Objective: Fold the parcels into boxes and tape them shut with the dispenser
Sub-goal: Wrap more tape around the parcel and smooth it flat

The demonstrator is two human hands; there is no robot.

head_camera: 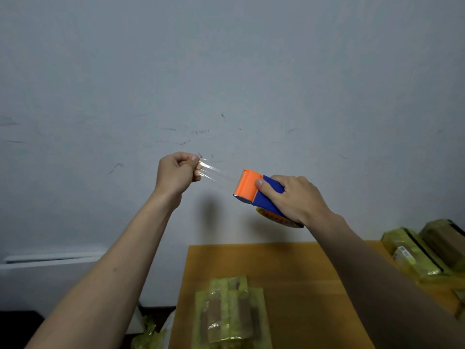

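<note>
Nearest you, below both forearms, a parcel [230,313] wrapped in yellowish film lies flat on the wooden table [289,273], well under your raised hands and not yet touched by the tape. More wrapped parcels [422,250] sit stacked to the outside of your right forearm. Higher up and farther out, your right hand [294,197] wraps the blue-and-orange tape dispenser [259,192], thumb pressed on the orange head, while your left hand [177,170] pinches the free end of the clear tape [208,170] in curled fingers — the strip spans the gap between your hands, in the air before the wall [226,71].

The risk, as I judge it, lies in that stretched strip: it already looks creased near your left fingertips, so slack or a twist could fold it onto itself or stick it to your fingers. Carrying it down to the parcel is a long drop — lose tension and it may land crooked.
</note>
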